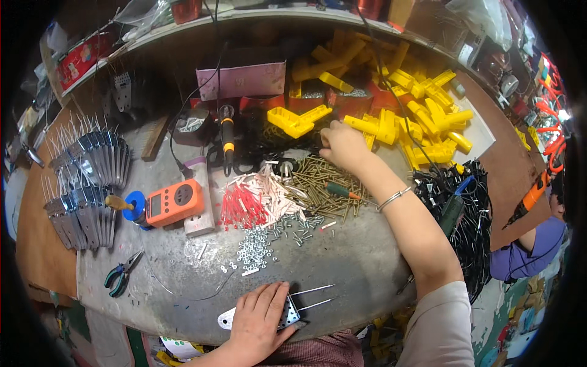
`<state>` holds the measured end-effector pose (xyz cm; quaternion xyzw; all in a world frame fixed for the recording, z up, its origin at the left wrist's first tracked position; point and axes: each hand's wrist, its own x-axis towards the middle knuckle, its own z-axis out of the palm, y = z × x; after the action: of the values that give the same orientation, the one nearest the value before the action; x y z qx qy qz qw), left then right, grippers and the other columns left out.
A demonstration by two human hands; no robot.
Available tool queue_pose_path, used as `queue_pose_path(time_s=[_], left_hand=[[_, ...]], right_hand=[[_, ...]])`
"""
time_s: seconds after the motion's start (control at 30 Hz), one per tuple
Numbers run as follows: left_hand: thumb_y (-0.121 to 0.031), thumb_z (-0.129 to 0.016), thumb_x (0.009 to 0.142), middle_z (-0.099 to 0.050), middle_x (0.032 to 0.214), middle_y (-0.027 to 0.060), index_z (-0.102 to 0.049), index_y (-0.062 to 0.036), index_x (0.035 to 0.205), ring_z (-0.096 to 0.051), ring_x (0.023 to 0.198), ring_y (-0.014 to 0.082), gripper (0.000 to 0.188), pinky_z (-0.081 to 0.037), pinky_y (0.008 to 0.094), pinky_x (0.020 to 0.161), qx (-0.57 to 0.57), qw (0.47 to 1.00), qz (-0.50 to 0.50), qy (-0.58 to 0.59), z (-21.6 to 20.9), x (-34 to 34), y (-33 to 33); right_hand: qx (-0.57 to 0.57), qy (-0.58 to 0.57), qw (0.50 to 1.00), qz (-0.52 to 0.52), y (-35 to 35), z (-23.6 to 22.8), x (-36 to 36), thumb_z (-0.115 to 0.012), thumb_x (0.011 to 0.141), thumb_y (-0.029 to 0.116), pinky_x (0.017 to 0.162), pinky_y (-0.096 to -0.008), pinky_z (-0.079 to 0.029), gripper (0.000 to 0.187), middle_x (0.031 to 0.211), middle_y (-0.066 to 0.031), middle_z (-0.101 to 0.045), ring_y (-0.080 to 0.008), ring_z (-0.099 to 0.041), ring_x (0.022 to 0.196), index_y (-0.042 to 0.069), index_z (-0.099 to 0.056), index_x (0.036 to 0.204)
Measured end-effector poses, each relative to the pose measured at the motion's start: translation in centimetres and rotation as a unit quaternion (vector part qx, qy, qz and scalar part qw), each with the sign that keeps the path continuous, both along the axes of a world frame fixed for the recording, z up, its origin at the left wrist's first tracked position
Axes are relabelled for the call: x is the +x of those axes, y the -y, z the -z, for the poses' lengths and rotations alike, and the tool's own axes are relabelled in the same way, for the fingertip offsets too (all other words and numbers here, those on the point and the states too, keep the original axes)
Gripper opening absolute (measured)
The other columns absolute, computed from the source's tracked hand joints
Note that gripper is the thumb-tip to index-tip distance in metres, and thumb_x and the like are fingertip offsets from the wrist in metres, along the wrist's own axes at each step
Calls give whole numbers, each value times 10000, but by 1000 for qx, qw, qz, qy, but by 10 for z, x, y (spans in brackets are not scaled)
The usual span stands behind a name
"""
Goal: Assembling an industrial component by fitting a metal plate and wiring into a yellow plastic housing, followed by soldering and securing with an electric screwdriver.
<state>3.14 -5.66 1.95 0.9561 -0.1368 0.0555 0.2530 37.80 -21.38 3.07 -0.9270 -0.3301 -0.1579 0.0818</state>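
Note:
Near the front edge of the bench, my left hand [260, 318] lies over a perforated metal plate [289, 315], its fingers together and holding it down. A rounded end with a hole shows on one side of the plate; two thin metal prongs [315, 296] stick out on the other. My right hand [343, 145] reaches to the back, fingers curled, beside a yellow plastic housing [296, 121] and above the far end of a pile of long brass-coloured screws [324, 180]. Whatever its fingertips hold, if anything, is hidden.
Yellow housings [437, 116] are heaped at the back right, with black cables [471, 220] nearer. Red and white sleeves [244, 205] and small nuts [252, 248] lie mid-bench. Left are an orange meter [174, 203], pliers [124, 273] and stacked metal plates [85, 211].

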Motion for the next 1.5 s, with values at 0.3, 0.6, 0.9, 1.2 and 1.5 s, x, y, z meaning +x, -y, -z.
queue_pose_path(time_s=[0.3, 0.6, 0.9, 1.2, 1.5], left_hand=[[-241, -775, 684, -529, 1169, 199, -444, 30, 1345, -512, 1049, 375, 787, -417, 438, 922, -132, 991, -8, 1, -14, 9, -18], [-208, -782, 681, -540, 1160, 200, -449, 73, 1318, -520, 1036, 356, 772, -413, 442, 900, -41, 997, -62, 28, -21, 17, -11], [-284, -793, 644, -495, 1248, 175, -406, -8, 1363, -490, 1111, 345, 862, -361, 475, 936, -14, 997, 59, 37, -10, 15, 4], [-369, -689, 768, -493, 1300, 178, -451, -55, 1361, -512, 1093, 346, 712, -377, 486, 925, -59, 997, 47, 16, 4, 12, 7], [-406, -652, 789, -536, 1213, 172, -537, -28, 1242, -531, 1083, 325, 602, -410, 467, 865, -72, 990, 102, 67, 31, 16, 1]], right_hand=[[277, -255, 926, -22, 38, -15, -156, -668, 834, 124, 631, -284, -519, 110, 823, -73, -656, -159, -665, 705, 48, -630, 904], [479, -481, 732, 59, 71, 14, -250, -643, 897, 108, 619, -242, -529, 158, 848, -81, -671, -144, -680, 749, -31, -610, 964], [171, -356, 902, -177, 44, -7, -289, -670, 855, 164, 662, -360, -549, 207, 892, -148, -673, -316, -673, 771, 35, -645, 1014], [286, -79, 955, -7, 16, -71, 40, -660, 789, 197, 861, -374, -500, 310, 1010, -159, -661, -320, -640, 943, 37, -650, 1054], [445, -66, 827, 336, -14, -31, 248, -681, 765, 262, 836, -421, -510, 451, 988, -253, -680, -373, -663, 956, -93, -628, 1039]])
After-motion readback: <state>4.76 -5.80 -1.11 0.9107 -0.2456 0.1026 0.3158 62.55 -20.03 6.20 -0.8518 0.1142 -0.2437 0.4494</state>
